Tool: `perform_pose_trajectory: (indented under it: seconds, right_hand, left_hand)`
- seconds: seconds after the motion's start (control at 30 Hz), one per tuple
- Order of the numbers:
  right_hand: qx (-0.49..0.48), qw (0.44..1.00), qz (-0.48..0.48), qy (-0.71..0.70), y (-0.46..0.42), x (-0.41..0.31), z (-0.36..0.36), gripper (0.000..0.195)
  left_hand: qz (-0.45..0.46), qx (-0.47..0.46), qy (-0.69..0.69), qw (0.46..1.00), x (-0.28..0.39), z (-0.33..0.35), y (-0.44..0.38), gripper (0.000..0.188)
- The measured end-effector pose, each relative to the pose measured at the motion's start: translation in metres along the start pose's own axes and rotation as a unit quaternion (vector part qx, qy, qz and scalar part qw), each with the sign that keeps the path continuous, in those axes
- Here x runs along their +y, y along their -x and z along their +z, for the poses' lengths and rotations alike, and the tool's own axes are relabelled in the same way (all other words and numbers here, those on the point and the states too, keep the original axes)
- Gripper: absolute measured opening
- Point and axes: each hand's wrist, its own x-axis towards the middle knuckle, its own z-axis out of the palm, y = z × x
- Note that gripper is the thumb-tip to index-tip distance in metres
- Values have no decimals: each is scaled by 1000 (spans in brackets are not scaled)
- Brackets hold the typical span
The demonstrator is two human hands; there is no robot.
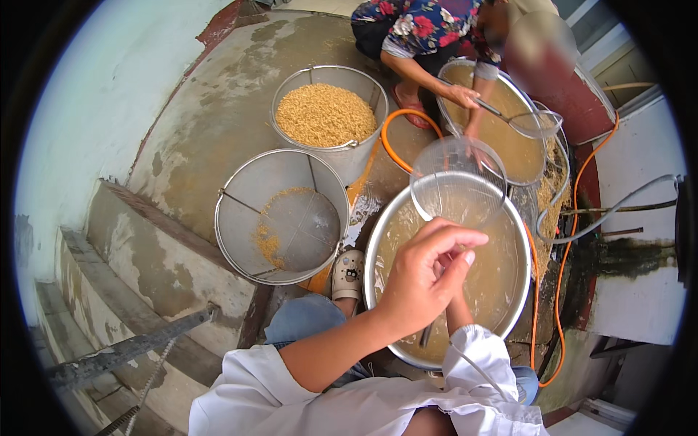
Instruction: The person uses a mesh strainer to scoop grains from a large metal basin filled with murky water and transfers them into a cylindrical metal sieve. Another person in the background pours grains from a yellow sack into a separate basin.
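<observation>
My left hand is above the large metal basin, its fingers curled and index finger pointing right. What lies inside its curl is hidden. Behind it is my right hand, mostly covered, with just the wrist and lower part visible. A round wire-mesh strainer is held up over the basin's far rim. Its handle runs behind my left hand, and the dark end comes out near my right wrist, so my right hand appears to grip it. Cloudy brown water fills the basin.
A perforated metal bucket with some grain stands left, and another bucket heaped with grain behind it. Across from me a person holds a strainer over a second basin. Orange hoses and concrete steps flank the floor.
</observation>
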Motion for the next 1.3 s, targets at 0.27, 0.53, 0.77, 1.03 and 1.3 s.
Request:
perform_pose_trajectory:
  seconds: [0.27, 0.53, 0.77, 1.03, 1.3]
  right_hand:
    - [263, 927, 205, -170, -9, 142, -170, 37]
    - [-89, 959, 259, 78, 31, 138, -145, 38]
    - [62, 976, 205, 44, -15, 178, -271, 37]
    - [-98, 937, 333, 32, 24, 160, -180, 41]
    - [84, 963, 254, -29, -76, 152, -193, 47]
  left_hand:
    - [-10, 38, 11, 999, -11, 7, -4, 19]
    - [-43, 64, 14, 997, -18, 36, -20, 24]
    - [-61, 43, -46, 996, -26, 53, -20, 24]
    - [-76, -140, -349, 924, -39, 62, -35, 19]
    - [-25, -206, -457, 865, -43, 74, -26, 23]
